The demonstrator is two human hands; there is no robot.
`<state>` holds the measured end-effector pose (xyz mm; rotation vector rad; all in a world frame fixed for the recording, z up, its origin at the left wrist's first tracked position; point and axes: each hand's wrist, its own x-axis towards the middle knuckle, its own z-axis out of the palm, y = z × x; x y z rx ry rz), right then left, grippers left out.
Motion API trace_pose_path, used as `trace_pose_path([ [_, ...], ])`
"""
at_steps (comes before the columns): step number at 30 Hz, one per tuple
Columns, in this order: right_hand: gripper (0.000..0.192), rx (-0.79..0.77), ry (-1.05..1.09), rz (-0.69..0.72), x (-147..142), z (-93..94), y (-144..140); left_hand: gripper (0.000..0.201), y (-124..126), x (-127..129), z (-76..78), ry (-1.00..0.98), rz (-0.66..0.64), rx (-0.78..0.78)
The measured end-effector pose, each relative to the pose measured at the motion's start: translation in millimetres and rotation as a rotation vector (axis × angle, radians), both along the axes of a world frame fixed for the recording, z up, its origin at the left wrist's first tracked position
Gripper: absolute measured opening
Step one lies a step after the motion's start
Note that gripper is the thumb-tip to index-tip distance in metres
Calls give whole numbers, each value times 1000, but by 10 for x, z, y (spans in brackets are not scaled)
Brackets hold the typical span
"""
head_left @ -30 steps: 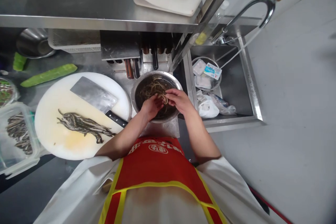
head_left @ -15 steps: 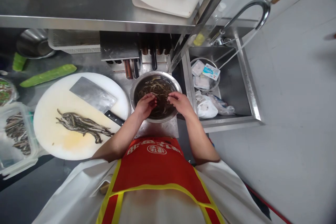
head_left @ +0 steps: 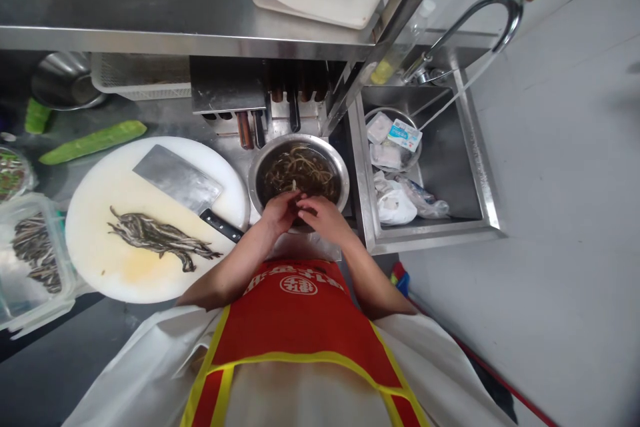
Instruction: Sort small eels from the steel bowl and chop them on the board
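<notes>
A single head-worn camera gives the only view, looking steeply down from above the person's chest, so the red apron (head_left: 300,320) fills the bottom of the frame. It faces forward over the steel surface (head_left: 165,120), with a shelf (head_left: 150,7) crossing the top edge. The left hand (head_left: 280,212) and right hand (head_left: 325,217) sit near the centre, at arm's length, by the metal bowl (head_left: 299,170). The wide lens bends the edges, taking in the white cutting board (head_left: 150,220) at left and the sink (head_left: 435,167) and grey floor (head_left: 560,213) at right.
</notes>
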<state>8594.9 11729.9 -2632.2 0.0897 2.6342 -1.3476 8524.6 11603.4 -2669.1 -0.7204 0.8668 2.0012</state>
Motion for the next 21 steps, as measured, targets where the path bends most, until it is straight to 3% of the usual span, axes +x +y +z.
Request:
trace_pose_path([
  [4,36,4,3,110,124,-97,-146,3,-76,-60,34,162,189,-29],
  [9,53,-116,-40,166,97,-234,-145,15,-226,-128,99,293,256,-7],
  [13,30,201,-12,114,-230,-229,102,24,-301,-168,65,388,326,-78],
  [16,30,510,-46,27,-598,-219,324,26,-300,-158,20,416,299,-91],
  [21,34,806,-229,241,-1050,-248,441,25,-252,-93,-38,397,229,-86],
])
